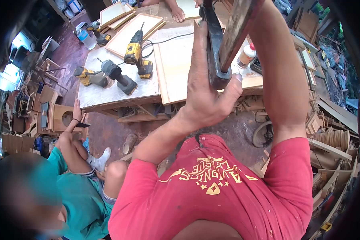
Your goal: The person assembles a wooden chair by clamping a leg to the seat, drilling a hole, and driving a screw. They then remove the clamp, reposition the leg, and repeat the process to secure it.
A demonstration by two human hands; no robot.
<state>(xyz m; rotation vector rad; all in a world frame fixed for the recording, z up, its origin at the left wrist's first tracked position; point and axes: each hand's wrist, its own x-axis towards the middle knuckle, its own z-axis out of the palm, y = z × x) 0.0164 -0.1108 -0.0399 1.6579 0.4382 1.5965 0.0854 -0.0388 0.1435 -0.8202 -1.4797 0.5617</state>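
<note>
My left hand (206,88) grips a long dark tool (215,60) with a black body and a worn brown bar along it, raised in front of the workbench. The fingers lie along its left side, and the thumb presses near its lower end. What kind of tool it is does not show clearly, as its upper part runs past the top edge. My right forearm (286,68) reaches up beside it and leaves the picture, so the right hand is hidden. Behind the tool lies a pale wood panel (174,64) on the workbench (148,90).
A yellow drill (134,50), a dark driver (118,76) and another yellow driver (84,76) rest at the bench's left. Framed panels (134,34) lie behind. A glue bottle (247,56) stands at right. One person (82,204) crouches at left; another person's hand (178,15) rests at the far side.
</note>
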